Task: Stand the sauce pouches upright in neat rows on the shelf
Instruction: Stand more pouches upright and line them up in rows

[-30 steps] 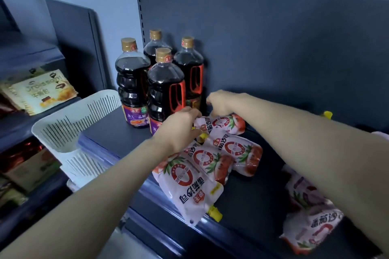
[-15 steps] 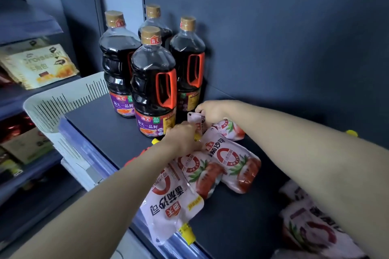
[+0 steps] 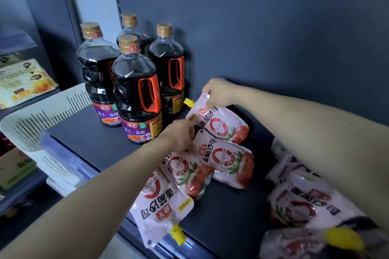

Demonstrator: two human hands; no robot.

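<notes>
Several white and red tomato sauce pouches with yellow caps lie on the dark shelf [image 3: 227,225]. My right hand [image 3: 216,92] pinches the top corner of the rear pouch [image 3: 219,126] and holds it tilted up, next to the bottles. My left hand [image 3: 181,134] grips the top of the second pouch [image 3: 227,164], which lies flat. A third pouch [image 3: 189,172] lies in front of it. A fourth pouch [image 3: 160,208] hangs upside down over the shelf's front edge. More pouches [image 3: 303,206] are heaped under my right forearm.
Several dark soy sauce bottles [image 3: 134,90] with orange handles stand at the back left of the shelf. A white slotted basket [image 3: 42,120] sits left of the shelf. A snack box [image 3: 23,80] lies on a neighbouring shelf at far left.
My right hand has lifted the rear pouch from flat up by its top corner. My left hand stays on the second pouch. The camera has shifted slightly.
</notes>
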